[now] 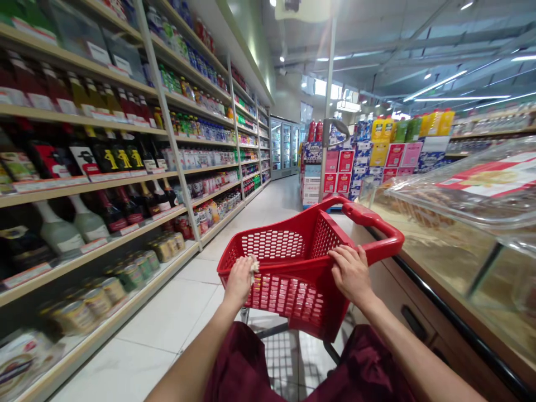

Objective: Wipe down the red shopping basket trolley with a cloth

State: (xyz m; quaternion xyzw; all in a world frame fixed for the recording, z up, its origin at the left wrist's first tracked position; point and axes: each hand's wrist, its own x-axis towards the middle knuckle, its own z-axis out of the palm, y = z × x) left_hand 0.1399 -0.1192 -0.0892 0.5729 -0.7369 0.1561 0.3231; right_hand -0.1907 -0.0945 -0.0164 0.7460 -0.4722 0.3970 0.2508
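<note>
A red plastic shopping cart (272, 245) with a perforated basket stands side-on right in front of me, its handle (383, 229) pointing right. My left hand (240, 279) is closed at the rim near the basket's left end. From its fingers sticks a crumpled cream-white cloth (254, 265), pressed against the rim. Farther right, my right hand (349, 271) grips the rim close to the handle, fingers curled over the edge. Both palms are hidden. Only part of the basket's inside shows, with nothing seen lying in it.
Shelves of bottles (113, 151) and cans line the left side. At right, close to the cart, is a display counter (419, 262) with clear plastic packs (481, 178). Stacked drink cartons (377, 162) and a pole (329, 111) stand behind the cart. Pale floor tiles (180, 312) run down the aisle toward glass-door fridges (285, 145).
</note>
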